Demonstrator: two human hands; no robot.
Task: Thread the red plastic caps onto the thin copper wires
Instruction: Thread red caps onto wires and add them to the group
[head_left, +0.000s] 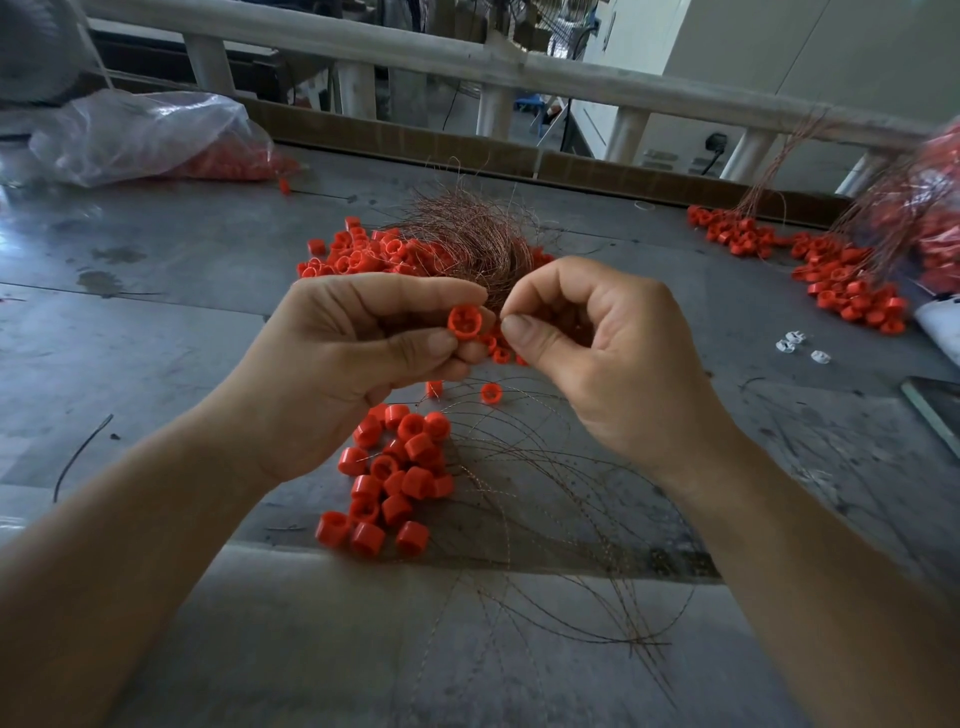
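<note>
My left hand (358, 358) pinches one red plastic cap (464, 323) between thumb and forefinger, its open side toward me. My right hand (592, 353) pinches a thin copper wire at its fingertips, right beside the cap. Behind the hands lies a tangled bundle of copper wires (467, 234) over a heap of loose red caps (363, 254). Below the hands sits a cluster of caps (395, 478) with long wires (550, 519) trailing toward the table's near edge.
A grey metal table (156, 322) carries everything. A clear plastic bag of red caps (156, 140) lies at the far left. More caps on wires (841, 275) pile at the far right. Small white pieces (795, 343) lie right of my hands. A wooden railing (467, 57) runs behind.
</note>
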